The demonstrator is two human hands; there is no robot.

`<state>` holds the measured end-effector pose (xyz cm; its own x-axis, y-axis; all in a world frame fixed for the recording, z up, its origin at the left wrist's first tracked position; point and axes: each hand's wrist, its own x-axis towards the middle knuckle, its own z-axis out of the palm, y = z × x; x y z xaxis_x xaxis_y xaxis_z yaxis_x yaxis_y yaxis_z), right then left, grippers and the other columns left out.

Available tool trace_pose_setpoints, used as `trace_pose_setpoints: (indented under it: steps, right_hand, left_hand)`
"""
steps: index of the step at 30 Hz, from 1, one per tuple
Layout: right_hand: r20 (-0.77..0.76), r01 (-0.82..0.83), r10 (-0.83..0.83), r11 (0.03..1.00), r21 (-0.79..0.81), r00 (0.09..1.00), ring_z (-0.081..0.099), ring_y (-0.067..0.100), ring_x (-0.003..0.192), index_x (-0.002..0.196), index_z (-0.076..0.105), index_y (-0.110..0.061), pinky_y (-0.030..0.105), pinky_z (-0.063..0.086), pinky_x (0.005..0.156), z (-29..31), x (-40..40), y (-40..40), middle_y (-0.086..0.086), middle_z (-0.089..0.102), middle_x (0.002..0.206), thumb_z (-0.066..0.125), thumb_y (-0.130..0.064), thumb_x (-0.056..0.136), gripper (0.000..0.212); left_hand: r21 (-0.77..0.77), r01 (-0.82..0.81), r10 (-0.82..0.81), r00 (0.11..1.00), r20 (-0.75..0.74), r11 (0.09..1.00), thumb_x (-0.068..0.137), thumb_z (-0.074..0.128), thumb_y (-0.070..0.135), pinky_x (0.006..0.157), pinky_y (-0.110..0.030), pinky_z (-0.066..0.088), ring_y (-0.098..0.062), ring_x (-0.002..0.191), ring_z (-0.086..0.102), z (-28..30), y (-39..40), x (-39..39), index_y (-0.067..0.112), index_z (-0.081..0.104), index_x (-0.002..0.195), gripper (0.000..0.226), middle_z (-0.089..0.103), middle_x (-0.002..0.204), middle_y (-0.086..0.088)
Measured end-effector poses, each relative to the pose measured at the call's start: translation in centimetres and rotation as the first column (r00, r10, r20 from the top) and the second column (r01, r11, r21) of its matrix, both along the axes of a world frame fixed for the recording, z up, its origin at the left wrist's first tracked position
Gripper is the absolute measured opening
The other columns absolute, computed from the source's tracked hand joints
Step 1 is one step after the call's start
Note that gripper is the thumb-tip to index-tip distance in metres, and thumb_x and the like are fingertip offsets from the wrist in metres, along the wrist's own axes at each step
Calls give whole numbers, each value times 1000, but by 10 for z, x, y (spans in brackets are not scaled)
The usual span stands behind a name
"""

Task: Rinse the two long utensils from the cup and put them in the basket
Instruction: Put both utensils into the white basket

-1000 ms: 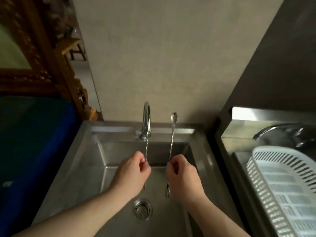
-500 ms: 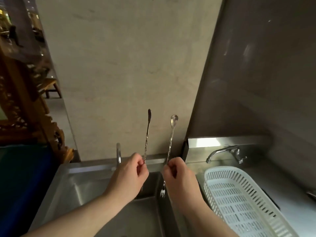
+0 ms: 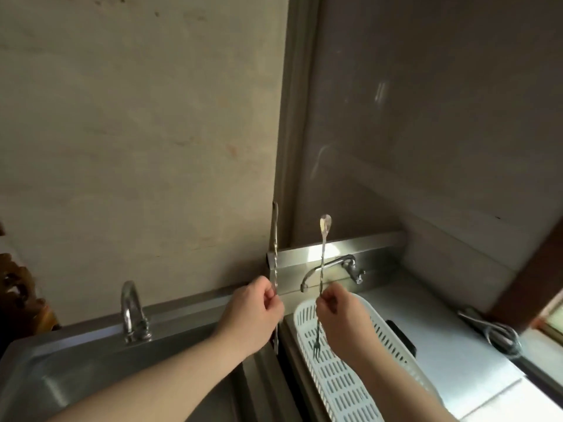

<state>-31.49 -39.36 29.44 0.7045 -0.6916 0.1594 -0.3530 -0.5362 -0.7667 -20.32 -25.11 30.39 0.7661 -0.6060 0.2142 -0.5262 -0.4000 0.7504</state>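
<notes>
Over basket, 5 o'clock: right hand [image 3: 341,318] pinching forked utensil [image 3: 323,263], arriving from sink [image 3: 91,360].
Left hand [image 3: 253,318]: pinching second utensil [image 3: 275,239]; rinsing done, basket [image 3: 338,382] next.

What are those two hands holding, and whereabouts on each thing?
Left hand pinches one long twisted utensil mid-stem. Right hand pinches a spoon-and-fork utensil mid-stem too.

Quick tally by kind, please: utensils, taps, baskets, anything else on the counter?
Utensils: 2, left utensil, right utensil
Taps: 2, left tap, right tap
Baskets: 1, basket
Whisks: 1, whisk
Total: 6
</notes>
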Motion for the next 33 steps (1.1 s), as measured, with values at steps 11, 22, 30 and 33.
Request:
trace_pose_setpoints:
  steps: [11, 22, 30, 33]
  right_hand:
    - [-452, 206, -112, 965, 165, 885, 50, 18, 54, 69, 53, -12, 29, 43, 49, -134, -45, -97, 3, 57, 63, 47, -5, 87, 20]
    - [-665, 241, -148, 969, 50, 732, 55, 7, 58, 76, 52, -19, 17, 36, 42, -203, -41, -144, -3, 59, 73, 61, -16, 93, 19]
    - [-697, 87, -78, 996, -23, 712, 50, 6, 65, 79, 48, -22, 21, 42, 58, -221, -46, -147, -6, 53, 77, 49, -11, 95, 19]
    - [-695, 52, -64, 998, -38, 716, 47, 7, 64, 78, 46, -21, 23, 41, 62, -222, -48, -148, -7, 49, 74, 46, -8, 94, 21]
  left_hand:
    - [329, 159, 40, 851, -523, 931, 90, 49, 25, 37, -16, 40, -12, 49, 56, -117, -136, -56, 15, 52, 72, 21, 59, 67, -2]
    - [480, 84, 297, 691, -660, 873, 88, 54, 15, 61, -28, 58, -22, 70, 71, -176, -204, -76, 3, 58, 96, 16, 68, 88, -10]
    - [528, 57, 382, 627, -679, 847, 92, 50, 16, 55, -32, 61, -23, 63, 73, -206, -212, -98, 5, 57, 109, 21, 70, 86, -14]
    - [533, 44, 403, 603, -689, 845, 94, 46, 10, 60, -37, 62, -25, 60, 73, -212, -212, -101, 6, 51, 128, 35, 69, 84, -16]
